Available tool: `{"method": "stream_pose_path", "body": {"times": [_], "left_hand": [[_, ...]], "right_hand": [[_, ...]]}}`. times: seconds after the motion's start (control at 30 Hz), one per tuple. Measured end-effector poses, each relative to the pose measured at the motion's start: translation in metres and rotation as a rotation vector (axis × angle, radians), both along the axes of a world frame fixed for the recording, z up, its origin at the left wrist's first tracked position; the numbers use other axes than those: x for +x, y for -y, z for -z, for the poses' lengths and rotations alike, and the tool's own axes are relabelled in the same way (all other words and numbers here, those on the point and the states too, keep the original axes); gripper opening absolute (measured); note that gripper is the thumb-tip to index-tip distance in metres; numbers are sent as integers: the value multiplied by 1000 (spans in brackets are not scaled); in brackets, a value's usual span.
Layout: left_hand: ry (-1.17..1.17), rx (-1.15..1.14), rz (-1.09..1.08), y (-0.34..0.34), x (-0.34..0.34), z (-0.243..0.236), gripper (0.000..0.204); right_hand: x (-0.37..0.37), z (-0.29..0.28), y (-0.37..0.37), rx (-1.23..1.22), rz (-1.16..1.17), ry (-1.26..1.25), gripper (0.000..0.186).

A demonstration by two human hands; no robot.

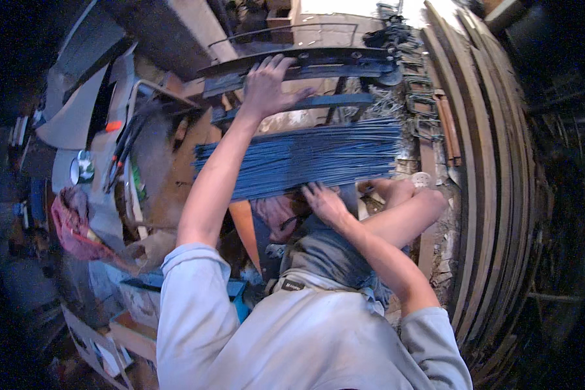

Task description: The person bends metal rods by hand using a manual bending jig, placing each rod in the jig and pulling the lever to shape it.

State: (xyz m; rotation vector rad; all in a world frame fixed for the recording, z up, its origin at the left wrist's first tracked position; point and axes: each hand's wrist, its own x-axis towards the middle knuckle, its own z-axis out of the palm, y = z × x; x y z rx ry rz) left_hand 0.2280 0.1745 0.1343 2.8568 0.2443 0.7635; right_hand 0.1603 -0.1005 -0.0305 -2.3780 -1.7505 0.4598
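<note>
A wide layer of thin blue rods (354, 153) lies crosswise in front of me, just above my lap. My left hand (266, 86) reaches past it, fingers spread over a long dark metal bar (344, 58) and thumb held apart. Nothing shows in that hand. At the near edge of the rods is my right hand (326, 203), its fingers stretched out and their tips touching the lowest rods. Whether it pinches any rod cannot be made out. Between the dark bar and the rods runs a blue crossbar (344, 100).
Long wooden planks (484, 162) stretch along the right side. Beside them lie stacked wire frames (419, 84). To the left are pliers-like tools with dark handles (125, 146), a white cup (82, 167) and a pink cloth (75, 224). An orange piece (244, 227) stands beside my leg.
</note>
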Motion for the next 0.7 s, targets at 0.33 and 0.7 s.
{"method": "stream_pose_path", "body": {"times": [0.33, 0.7], "left_hand": [[20, -17, 16, -6, 6, 12, 83], [64, 63, 3, -6, 3, 12, 79]], "right_hand": [[16, -3, -4, -9, 55, -105, 39], [22, -7, 4, -6, 114, -264, 43]]}}
